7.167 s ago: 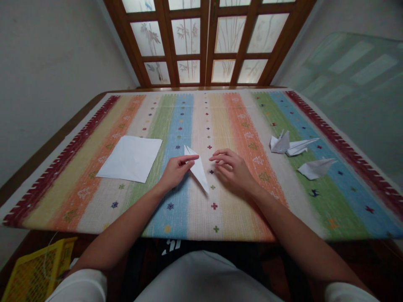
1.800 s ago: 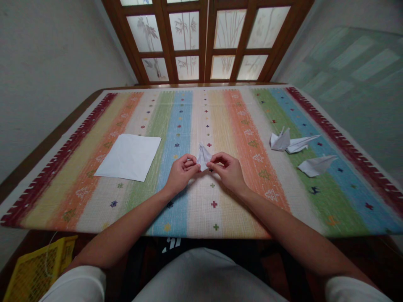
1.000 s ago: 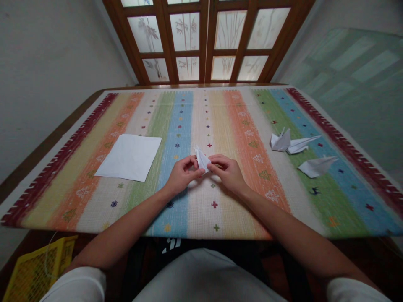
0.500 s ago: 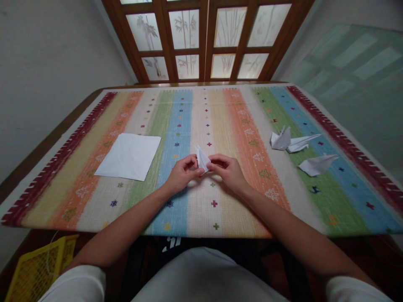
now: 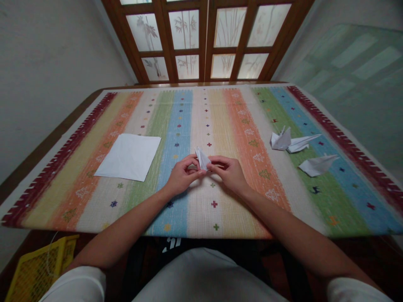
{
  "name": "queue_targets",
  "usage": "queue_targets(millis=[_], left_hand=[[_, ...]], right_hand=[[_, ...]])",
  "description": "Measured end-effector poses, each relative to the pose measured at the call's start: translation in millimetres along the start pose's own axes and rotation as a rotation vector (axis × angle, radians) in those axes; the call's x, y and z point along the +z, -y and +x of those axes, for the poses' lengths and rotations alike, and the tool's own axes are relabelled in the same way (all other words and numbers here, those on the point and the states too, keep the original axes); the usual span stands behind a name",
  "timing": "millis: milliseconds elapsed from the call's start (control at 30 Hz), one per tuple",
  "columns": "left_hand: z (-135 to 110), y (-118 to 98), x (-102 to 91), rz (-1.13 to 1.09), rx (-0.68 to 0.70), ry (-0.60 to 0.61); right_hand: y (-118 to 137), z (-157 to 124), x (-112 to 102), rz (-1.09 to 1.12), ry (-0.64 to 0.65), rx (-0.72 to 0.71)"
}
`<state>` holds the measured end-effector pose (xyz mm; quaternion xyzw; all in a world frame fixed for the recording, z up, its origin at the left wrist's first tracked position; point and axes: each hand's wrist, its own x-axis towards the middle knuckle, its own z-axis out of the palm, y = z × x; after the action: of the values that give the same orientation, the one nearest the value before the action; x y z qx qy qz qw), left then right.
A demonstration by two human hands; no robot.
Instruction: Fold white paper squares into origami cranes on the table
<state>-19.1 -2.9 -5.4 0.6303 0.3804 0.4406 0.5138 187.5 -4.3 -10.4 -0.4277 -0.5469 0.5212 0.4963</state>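
A small piece of folded white paper (image 5: 203, 159), narrow and pointed at its top, is held between both hands over the middle of the table. My left hand (image 5: 184, 174) pinches its left and lower edge with thumb and fingers. On the opposite side, my right hand (image 5: 229, 172) grips the lower right edge the same way. The fingertips partly cover the bottom of the paper, so its lower folds are hidden.
White square sheets (image 5: 129, 157) lie to the left. Paper cranes sit at the right: one upright (image 5: 281, 139), one beside it (image 5: 300, 143), and one nearer me (image 5: 317, 165). A striped cloth (image 5: 242, 218) covers the table. A yellow basket (image 5: 40, 268) stands below, at left.
My left thumb has slid slightly right along the paper's lower edge. Both hands still hold the folded paper in nearly the same place; the sheets and cranes have stayed put.
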Motion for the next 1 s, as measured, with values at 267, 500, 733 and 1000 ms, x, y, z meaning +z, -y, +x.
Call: queue_targets(millis=[267, 500, 733, 1000], left_hand=[[1, -4, -0.4, 0.094, 0.099, -0.079], [2, 0, 2.0, 0.002, -0.037, -0.164], [4, 3, 4.7, -0.094, -0.143, -0.221], [2, 0, 5.3, -0.093, -0.135, -0.142]], right_hand=[[-2, 3, -2, 0.043, -0.031, -0.002], [-10, 8, -5, 0.048, 0.035, 0.075], [-10, 8, -1, 0.004, 0.036, 0.116], [-1, 7, -1, -0.005, 0.112, 0.072]])
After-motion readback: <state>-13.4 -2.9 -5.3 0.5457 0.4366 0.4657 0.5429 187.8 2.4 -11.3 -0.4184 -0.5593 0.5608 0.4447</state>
